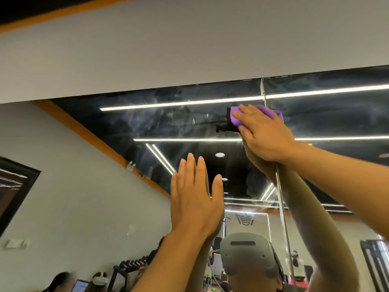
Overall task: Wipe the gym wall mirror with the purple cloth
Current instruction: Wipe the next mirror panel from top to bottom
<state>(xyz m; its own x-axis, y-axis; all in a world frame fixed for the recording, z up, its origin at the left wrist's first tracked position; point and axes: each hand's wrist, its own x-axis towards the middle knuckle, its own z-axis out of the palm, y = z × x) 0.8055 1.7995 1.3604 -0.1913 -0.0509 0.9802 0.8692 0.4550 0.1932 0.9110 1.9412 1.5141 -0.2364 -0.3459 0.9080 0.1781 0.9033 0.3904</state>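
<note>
Fingers (pixel 246 113) of the right hand (pixel 266 134) lie spread and nearly straight over the purple cloth (pixel 235 118), pressing it flat against the mirror (pixel 168 114) high up, near the glass's top edge and just left of a vertical seam (pixel 281 199) between two panes. Only the cloth's left part and a strip above the knuckles show; the rest is under the hand. The left hand (pixel 194 199) is lower and to the left, open with straight fingers held together, palm toward the glass; it seems to rest on the mirror, though contact is hard to judge from this angle. Hazy streaks and smears cover the glass left of the cloth. Reflected in the mirror are long ceiling light strips (pixel 181 103), both raised arms, and a grey headset (pixel 248 253) at the bottom. A pale wall (pixel 189 43) runs above the mirror, with an orange band (pixel 67 10) near the ceiling.
</note>
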